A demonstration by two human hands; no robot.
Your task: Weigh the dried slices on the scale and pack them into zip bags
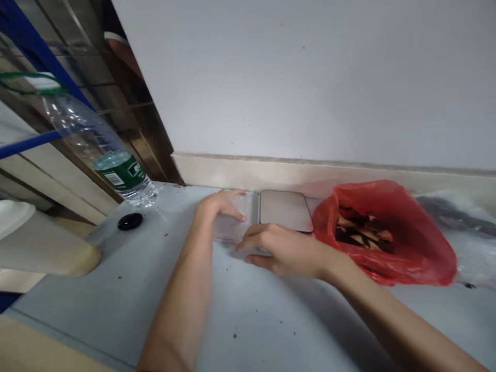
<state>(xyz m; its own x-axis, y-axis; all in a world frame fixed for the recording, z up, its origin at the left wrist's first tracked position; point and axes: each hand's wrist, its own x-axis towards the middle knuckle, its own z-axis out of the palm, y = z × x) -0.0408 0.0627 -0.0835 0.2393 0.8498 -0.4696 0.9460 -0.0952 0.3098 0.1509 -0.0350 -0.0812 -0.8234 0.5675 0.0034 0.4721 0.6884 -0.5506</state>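
Note:
A pile of flat, clear plastic bags (228, 227) lies on the grey table near the wall. My left hand (222, 203) rests on the pile with its thumb and fingers spread. At the pile's near right corner, my right hand (277, 248) has its fingers curled together on the edge of the clear plastic; the fingertips are slightly blurred. Just beyond my right hand sits a small square scale (285, 209) with a silvery top and dark rim. To its right, an open red plastic bag (418, 248) contains brown, dried-looking pieces (364, 231).
A large water bottle (120, 170) with a green label stands at the back left, near a round black lid (130, 221). A whitish container (46, 243) is at the left edge. Clear plastic (476, 253) lies far right. Behind the left edge, a person's arm (124, 54) shows.

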